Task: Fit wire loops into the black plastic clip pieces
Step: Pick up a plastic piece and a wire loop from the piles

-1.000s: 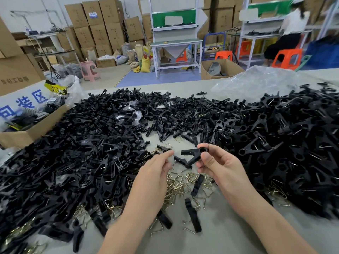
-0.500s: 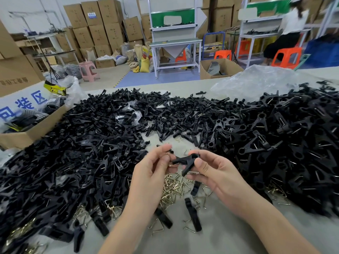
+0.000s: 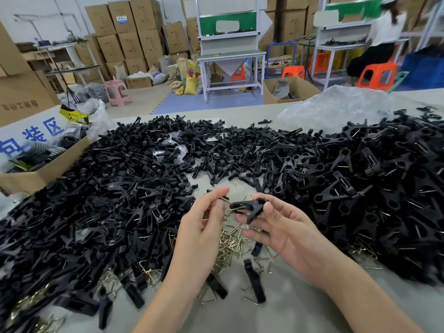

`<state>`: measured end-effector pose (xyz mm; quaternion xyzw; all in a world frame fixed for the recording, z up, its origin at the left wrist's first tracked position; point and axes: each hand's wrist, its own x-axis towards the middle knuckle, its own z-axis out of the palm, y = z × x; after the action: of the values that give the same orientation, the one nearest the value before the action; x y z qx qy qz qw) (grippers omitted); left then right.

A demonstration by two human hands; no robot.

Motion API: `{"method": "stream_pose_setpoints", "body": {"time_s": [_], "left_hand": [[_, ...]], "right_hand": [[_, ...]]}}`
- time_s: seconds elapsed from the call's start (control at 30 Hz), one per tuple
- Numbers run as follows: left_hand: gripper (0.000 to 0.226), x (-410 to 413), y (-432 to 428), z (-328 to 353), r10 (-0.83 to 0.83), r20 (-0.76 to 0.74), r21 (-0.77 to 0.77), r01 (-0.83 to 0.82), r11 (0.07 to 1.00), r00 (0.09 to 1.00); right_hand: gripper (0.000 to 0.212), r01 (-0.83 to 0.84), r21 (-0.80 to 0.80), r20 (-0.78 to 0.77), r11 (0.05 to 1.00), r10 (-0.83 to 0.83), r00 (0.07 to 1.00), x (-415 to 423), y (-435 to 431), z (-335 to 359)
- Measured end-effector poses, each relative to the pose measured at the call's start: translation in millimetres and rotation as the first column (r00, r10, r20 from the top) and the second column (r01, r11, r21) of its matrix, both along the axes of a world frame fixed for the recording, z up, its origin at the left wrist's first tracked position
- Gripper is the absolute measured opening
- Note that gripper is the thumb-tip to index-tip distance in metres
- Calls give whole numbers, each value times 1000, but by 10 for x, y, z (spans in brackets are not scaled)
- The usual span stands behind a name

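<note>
My right hand (image 3: 281,227) holds a pair of black plastic clip pieces (image 3: 252,207) crossed in a V, pinched between thumb and fingers above the table. My left hand (image 3: 204,224) pinches a brass wire loop (image 3: 224,200) between thumb and forefinger, its end touching the left tip of the clip pieces. Below both hands lies a small heap of loose wire loops (image 3: 235,243). Single black clip pieces (image 3: 254,282) lie on the grey table (image 3: 300,308) near my wrists.
Large piles of black clip pieces cover the table at left (image 3: 101,203) and right (image 3: 374,183). An open cardboard box (image 3: 48,164) stands at the far left edge. A crumpled clear plastic bag (image 3: 336,109) lies at the back right. Beyond are workbenches, stools and stacked cartons.
My left hand has risen from the loop heap with a wire loop and brought it to the clip. My right hand has lowered the clip pieces toward the left hand.
</note>
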<state>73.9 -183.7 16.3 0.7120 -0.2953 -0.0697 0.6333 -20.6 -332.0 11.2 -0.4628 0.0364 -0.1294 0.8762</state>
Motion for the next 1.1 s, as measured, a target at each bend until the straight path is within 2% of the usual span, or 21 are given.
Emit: {"method": "stream_pose_setpoints", "body": {"time_s": [0.1,0.23,0.4,0.53,0.67,0.77,0.97,1.1], "left_hand": [[31,-38,-9,2,-22,-34,-13,21,1000,999],[20,-17,11,6,39,12,-20,-38,999,999],[17,21,27,23,117,20,-9,-117,993,993],[18,53,38,43,77,-102,-75,-85,994,992],[16,31,2,54,-13,-196,-137,-15,990,981],[20,-5,-20,58,-96,-289,-158,51,986,953],[19,-52,-45,68,-229,-434,-248,129,960,871],[22,-50,-31,51,-290,-437,-278,179,944,851]], "right_hand": [[36,26,-12,-15,1000,-26,1000,11,-1,-5],[26,92,-64,-70,994,-97,993,44,-18,-31],[20,148,-254,-91,956,-176,980,52,-21,-82],[21,209,-401,-62,892,-254,965,48,-22,-83],[30,246,-266,-21,932,-261,965,39,-29,-51],[27,241,-152,6,959,-243,970,47,-34,-29],[23,214,-118,11,970,-214,977,45,-30,-32],[21,214,-72,11,974,-214,977,42,-33,-22]]}}
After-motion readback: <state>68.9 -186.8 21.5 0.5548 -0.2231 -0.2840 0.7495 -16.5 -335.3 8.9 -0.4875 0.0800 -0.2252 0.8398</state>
